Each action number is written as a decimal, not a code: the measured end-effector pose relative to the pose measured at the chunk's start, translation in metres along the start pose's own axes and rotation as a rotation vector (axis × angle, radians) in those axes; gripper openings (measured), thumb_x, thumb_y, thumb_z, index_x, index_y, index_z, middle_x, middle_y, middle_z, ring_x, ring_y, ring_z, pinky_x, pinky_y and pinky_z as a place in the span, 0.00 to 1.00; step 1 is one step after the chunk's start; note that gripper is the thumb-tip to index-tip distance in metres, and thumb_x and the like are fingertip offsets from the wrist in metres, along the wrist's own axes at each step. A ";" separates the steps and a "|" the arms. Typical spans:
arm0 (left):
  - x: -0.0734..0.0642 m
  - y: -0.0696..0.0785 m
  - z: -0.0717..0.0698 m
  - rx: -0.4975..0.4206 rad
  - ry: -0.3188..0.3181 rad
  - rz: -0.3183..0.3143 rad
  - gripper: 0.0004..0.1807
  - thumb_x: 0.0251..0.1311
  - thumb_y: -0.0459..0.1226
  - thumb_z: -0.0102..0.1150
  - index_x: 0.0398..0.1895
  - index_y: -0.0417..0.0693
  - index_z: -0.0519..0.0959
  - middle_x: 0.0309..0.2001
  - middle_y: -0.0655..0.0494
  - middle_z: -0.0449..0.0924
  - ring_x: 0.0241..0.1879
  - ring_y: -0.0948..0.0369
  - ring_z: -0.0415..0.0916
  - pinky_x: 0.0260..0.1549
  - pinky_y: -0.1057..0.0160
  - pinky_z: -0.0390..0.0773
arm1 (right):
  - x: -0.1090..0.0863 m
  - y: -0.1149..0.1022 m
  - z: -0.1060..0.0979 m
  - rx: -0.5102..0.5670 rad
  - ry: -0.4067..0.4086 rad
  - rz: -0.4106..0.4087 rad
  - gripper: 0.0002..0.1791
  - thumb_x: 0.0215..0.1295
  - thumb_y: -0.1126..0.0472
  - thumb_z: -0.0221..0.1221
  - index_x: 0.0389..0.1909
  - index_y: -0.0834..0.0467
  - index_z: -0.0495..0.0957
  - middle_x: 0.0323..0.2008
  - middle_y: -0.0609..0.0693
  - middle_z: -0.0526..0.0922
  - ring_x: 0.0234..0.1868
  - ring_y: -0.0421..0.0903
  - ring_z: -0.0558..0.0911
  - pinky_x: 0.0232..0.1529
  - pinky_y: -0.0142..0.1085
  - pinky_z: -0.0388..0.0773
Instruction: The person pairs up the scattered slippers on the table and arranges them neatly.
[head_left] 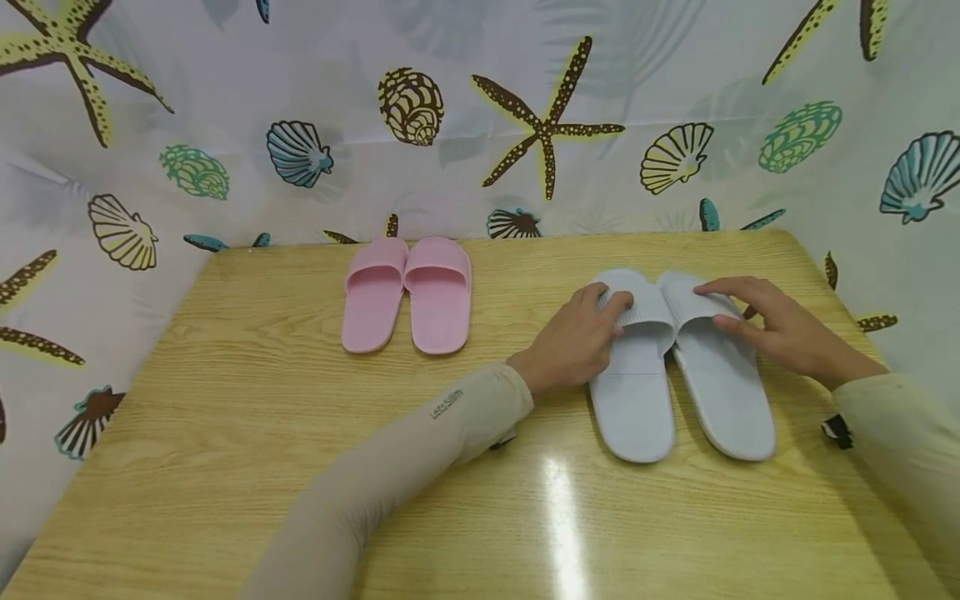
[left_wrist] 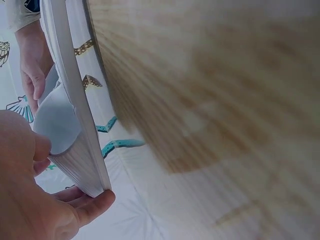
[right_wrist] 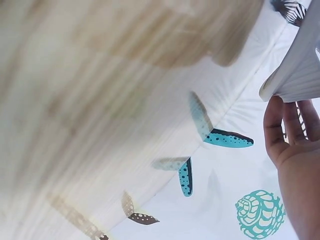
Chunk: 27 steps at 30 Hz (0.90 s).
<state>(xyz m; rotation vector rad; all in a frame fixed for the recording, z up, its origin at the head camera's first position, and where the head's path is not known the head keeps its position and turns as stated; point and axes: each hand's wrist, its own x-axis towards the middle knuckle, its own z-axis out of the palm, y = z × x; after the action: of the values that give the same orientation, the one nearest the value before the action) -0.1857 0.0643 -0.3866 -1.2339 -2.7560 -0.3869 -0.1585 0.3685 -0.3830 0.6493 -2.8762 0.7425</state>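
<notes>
Two white slide slippers lie side by side at the right of the table, toes away from me and heels spread apart. My left hand (head_left: 570, 342) grips the left white slipper (head_left: 637, 417) by its ribbed strap. In the left wrist view, my fingers curl at the toe end of that slipper (left_wrist: 60, 122). Over the right white slipper (head_left: 731, 408), my right hand (head_left: 783, 329) holds the strap between thumb and fingers. The right wrist view shows its fingertips against the edge of the slipper (right_wrist: 300, 70).
A pair of pink slippers, the left one (head_left: 371, 312) and the right one (head_left: 438, 312), sits at the back left. They stand on a wood-grain table (head_left: 225, 433). A cloth (head_left: 450, 183) printed with shells and starfish hangs behind and along the sides.
</notes>
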 end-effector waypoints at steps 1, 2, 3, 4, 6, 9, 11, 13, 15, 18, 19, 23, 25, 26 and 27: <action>-0.001 -0.001 -0.001 -0.001 0.003 0.001 0.19 0.77 0.41 0.40 0.67 0.51 0.63 0.66 0.40 0.65 0.67 0.49 0.67 0.64 0.58 0.72 | 0.001 -0.001 0.001 0.001 0.000 -0.005 0.25 0.72 0.61 0.57 0.68 0.45 0.71 0.65 0.53 0.73 0.59 0.22 0.61 0.45 0.29 0.67; -0.003 -0.001 -0.001 -0.001 0.003 0.000 0.19 0.77 0.41 0.40 0.67 0.51 0.63 0.66 0.40 0.65 0.67 0.49 0.67 0.64 0.57 0.72 | 0.001 -0.002 0.001 0.004 -0.001 -0.011 0.25 0.72 0.61 0.57 0.68 0.44 0.71 0.65 0.53 0.73 0.59 0.22 0.60 0.45 0.29 0.67; -0.004 -0.002 -0.002 -0.003 0.004 0.000 0.19 0.77 0.41 0.40 0.67 0.51 0.63 0.66 0.40 0.65 0.67 0.49 0.67 0.64 0.57 0.72 | 0.001 -0.002 0.002 0.005 -0.002 -0.016 0.25 0.72 0.62 0.57 0.68 0.44 0.71 0.65 0.53 0.73 0.59 0.22 0.60 0.45 0.29 0.67; -0.005 -0.002 -0.002 -0.005 0.002 -0.002 0.19 0.77 0.41 0.40 0.67 0.52 0.63 0.66 0.40 0.65 0.67 0.49 0.67 0.64 0.57 0.72 | 0.002 -0.003 0.002 0.003 -0.004 -0.020 0.25 0.72 0.62 0.57 0.68 0.44 0.70 0.65 0.53 0.73 0.59 0.22 0.60 0.45 0.30 0.67; -0.008 -0.004 -0.002 -0.011 0.003 -0.003 0.19 0.77 0.41 0.40 0.67 0.52 0.64 0.67 0.40 0.65 0.68 0.49 0.67 0.65 0.57 0.72 | 0.002 -0.004 0.004 0.002 -0.005 -0.026 0.26 0.72 0.62 0.57 0.68 0.44 0.70 0.65 0.52 0.73 0.59 0.21 0.60 0.45 0.30 0.67; -0.012 -0.005 -0.003 -0.019 0.011 -0.003 0.19 0.77 0.41 0.41 0.67 0.52 0.64 0.67 0.40 0.65 0.68 0.49 0.66 0.65 0.56 0.71 | 0.003 -0.007 0.006 0.000 -0.003 -0.029 0.26 0.72 0.62 0.57 0.68 0.44 0.70 0.65 0.52 0.73 0.60 0.21 0.60 0.45 0.30 0.67; -0.013 -0.006 -0.003 -0.021 0.013 -0.002 0.19 0.77 0.41 0.41 0.67 0.52 0.64 0.67 0.40 0.65 0.69 0.49 0.66 0.66 0.56 0.71 | 0.004 -0.008 0.006 0.002 -0.001 -0.035 0.26 0.71 0.62 0.57 0.68 0.45 0.70 0.65 0.52 0.73 0.60 0.22 0.60 0.45 0.31 0.67; -0.015 -0.006 -0.004 -0.022 0.015 -0.002 0.19 0.77 0.41 0.41 0.67 0.52 0.63 0.67 0.40 0.65 0.69 0.48 0.66 0.66 0.56 0.71 | 0.004 -0.010 0.007 0.000 0.000 -0.033 0.25 0.71 0.62 0.58 0.68 0.44 0.71 0.65 0.52 0.73 0.60 0.23 0.61 0.45 0.31 0.67; -0.016 -0.006 -0.004 -0.022 0.014 0.001 0.19 0.77 0.41 0.41 0.67 0.51 0.64 0.67 0.40 0.65 0.68 0.48 0.66 0.65 0.55 0.71 | 0.004 -0.011 0.008 0.003 -0.003 -0.030 0.25 0.71 0.62 0.58 0.67 0.44 0.71 0.65 0.52 0.73 0.60 0.26 0.62 0.45 0.31 0.67; -0.019 -0.007 -0.005 -0.023 0.018 0.004 0.19 0.77 0.41 0.41 0.67 0.51 0.64 0.66 0.39 0.66 0.68 0.48 0.67 0.65 0.55 0.72 | 0.004 -0.014 0.010 0.007 -0.006 -0.018 0.25 0.71 0.61 0.58 0.67 0.43 0.71 0.65 0.51 0.73 0.60 0.31 0.64 0.45 0.32 0.67; -0.020 -0.008 -0.005 -0.022 0.021 0.006 0.19 0.77 0.41 0.41 0.67 0.51 0.64 0.66 0.39 0.66 0.68 0.48 0.67 0.66 0.55 0.71 | 0.004 -0.015 0.010 0.007 -0.009 -0.016 0.25 0.71 0.61 0.58 0.67 0.43 0.71 0.65 0.51 0.73 0.60 0.33 0.64 0.45 0.32 0.67; -0.024 -0.009 -0.007 -0.016 0.033 0.009 0.19 0.76 0.41 0.41 0.66 0.50 0.65 0.66 0.39 0.66 0.68 0.48 0.67 0.66 0.55 0.71 | 0.005 -0.020 0.011 0.011 -0.002 -0.016 0.26 0.70 0.61 0.59 0.67 0.43 0.71 0.65 0.50 0.74 0.59 0.35 0.65 0.44 0.32 0.68; -0.026 -0.010 -0.008 -0.015 0.041 0.008 0.18 0.76 0.40 0.42 0.66 0.50 0.65 0.66 0.39 0.66 0.68 0.48 0.67 0.66 0.55 0.70 | 0.006 -0.022 0.011 0.012 0.004 -0.022 0.26 0.70 0.62 0.59 0.67 0.43 0.71 0.65 0.49 0.74 0.58 0.34 0.65 0.44 0.33 0.67; -0.027 -0.011 -0.009 -0.016 0.043 0.008 0.18 0.76 0.40 0.42 0.66 0.50 0.65 0.66 0.39 0.66 0.68 0.48 0.67 0.66 0.55 0.70 | 0.006 -0.023 0.012 0.018 0.012 -0.026 0.26 0.69 0.62 0.60 0.66 0.44 0.72 0.64 0.49 0.74 0.58 0.33 0.65 0.44 0.32 0.67; -0.028 -0.011 -0.009 -0.018 0.044 0.007 0.18 0.76 0.40 0.42 0.66 0.50 0.66 0.66 0.39 0.66 0.67 0.48 0.67 0.66 0.55 0.70 | 0.007 -0.024 0.012 0.027 0.018 -0.030 0.25 0.69 0.63 0.60 0.65 0.45 0.72 0.64 0.49 0.74 0.58 0.33 0.65 0.44 0.32 0.66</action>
<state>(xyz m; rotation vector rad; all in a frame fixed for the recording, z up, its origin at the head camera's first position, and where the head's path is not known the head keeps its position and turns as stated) -0.1758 0.0345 -0.3852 -1.2234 -2.7164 -0.4333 -0.1540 0.3409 -0.3817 0.6836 -2.8389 0.7810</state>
